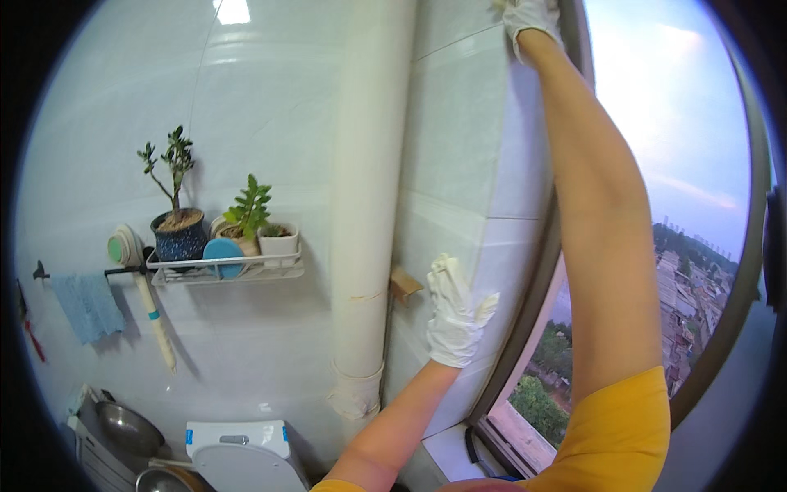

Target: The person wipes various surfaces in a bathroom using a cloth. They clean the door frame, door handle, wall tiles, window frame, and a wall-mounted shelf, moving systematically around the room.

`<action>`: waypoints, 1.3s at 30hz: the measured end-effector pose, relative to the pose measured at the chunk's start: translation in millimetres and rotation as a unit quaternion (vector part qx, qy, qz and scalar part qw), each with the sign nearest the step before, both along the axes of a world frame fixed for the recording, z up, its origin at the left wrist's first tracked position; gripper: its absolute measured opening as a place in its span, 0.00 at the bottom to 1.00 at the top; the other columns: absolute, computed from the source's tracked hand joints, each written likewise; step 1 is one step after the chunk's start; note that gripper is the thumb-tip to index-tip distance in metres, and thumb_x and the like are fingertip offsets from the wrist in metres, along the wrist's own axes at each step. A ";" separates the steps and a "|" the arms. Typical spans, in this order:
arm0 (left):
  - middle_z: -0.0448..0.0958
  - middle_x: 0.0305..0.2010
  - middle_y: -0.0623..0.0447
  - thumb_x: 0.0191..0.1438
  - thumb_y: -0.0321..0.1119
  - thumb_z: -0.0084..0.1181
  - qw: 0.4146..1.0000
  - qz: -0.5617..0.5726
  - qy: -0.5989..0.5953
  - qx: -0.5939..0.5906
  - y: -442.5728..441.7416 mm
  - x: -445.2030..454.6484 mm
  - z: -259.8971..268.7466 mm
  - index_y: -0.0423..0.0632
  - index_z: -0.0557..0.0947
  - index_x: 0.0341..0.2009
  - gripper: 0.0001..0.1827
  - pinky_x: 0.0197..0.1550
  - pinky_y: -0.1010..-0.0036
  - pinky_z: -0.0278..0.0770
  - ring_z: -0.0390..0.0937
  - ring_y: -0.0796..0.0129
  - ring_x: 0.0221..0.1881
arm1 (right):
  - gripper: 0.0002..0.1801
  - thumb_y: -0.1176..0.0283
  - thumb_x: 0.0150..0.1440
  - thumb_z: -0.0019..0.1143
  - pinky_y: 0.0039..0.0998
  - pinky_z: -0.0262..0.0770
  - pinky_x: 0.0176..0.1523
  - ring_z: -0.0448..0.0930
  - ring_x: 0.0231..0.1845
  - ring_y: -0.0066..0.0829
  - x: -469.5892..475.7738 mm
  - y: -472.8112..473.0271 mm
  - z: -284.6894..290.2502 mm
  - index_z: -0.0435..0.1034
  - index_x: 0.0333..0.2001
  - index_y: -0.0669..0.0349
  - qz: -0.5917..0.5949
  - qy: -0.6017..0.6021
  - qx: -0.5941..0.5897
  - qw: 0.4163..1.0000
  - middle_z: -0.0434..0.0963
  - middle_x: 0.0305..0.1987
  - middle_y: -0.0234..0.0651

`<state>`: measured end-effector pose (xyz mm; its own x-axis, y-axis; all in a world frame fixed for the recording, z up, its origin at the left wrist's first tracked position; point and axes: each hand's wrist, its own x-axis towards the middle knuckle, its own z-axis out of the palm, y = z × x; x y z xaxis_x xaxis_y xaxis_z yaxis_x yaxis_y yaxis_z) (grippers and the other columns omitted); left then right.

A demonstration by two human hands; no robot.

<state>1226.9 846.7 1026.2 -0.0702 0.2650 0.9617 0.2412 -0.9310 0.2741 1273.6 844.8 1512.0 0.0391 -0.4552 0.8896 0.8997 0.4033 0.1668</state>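
My left hand (455, 317), in a white glove, lies against the tiled wall (458, 147) beside the window, fingers stretched upward and thumb apart. Nothing shows in it. Just left of its fingers, a small brown ledge-like piece (406, 286) juts out next to the white vertical pipe (369, 184). High up, my right hand (533, 21), also in a white glove, reaches the wall corner by the window frame (575, 37). The picture's top edge cuts off its fingers. A yellowish bit shows at their left; whether it is held is unclear.
A wall rack (227, 264) carries a dark blue pot (178, 237) and other potted plants. Left of it hang a blue cloth (89, 307) and a long-handled brush (150, 313). Below are a toilet (246, 458) and metal pans (129, 427). The window (676, 154) overlooks rooftops far below.
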 end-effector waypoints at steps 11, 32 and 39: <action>0.52 0.71 0.23 0.55 0.42 0.65 0.999 -0.015 -0.028 0.037 5.1 6.5 -4.7 0.31 0.49 0.71 0.51 0.73 0.46 0.51 0.54 0.30 0.71 | 0.14 0.57 0.57 0.55 0.32 0.72 0.57 0.80 0.51 0.36 -71.6 -35.0 -152.5 0.80 0.42 0.51 -0.507 -0.170 -0.487 0.691 0.82 0.47 0.39; 0.77 0.48 0.35 0.64 0.40 0.44 0.855 -0.175 0.221 -0.434 -94.1 -158.8 -215.8 0.45 0.72 0.57 0.20 0.51 0.58 0.72 0.75 0.40 0.51 | 0.09 0.63 0.55 0.52 0.46 0.71 0.30 0.79 0.28 0.49 -70.8 -45.3 -536.1 0.75 0.28 0.53 -0.317 -0.172 -0.556 0.749 0.79 0.26 0.40; 0.78 0.46 0.38 0.65 0.39 0.45 0.849 -0.138 0.190 -0.474 -132.4 -195.5 -244.4 0.52 0.74 0.56 0.16 0.49 0.56 0.74 0.76 0.41 0.48 | 0.17 0.68 0.62 0.44 0.41 0.76 0.57 0.81 0.54 0.40 -20.5 59.0 -722.2 0.81 0.46 0.54 -0.361 -0.380 -0.683 0.509 0.82 0.51 0.41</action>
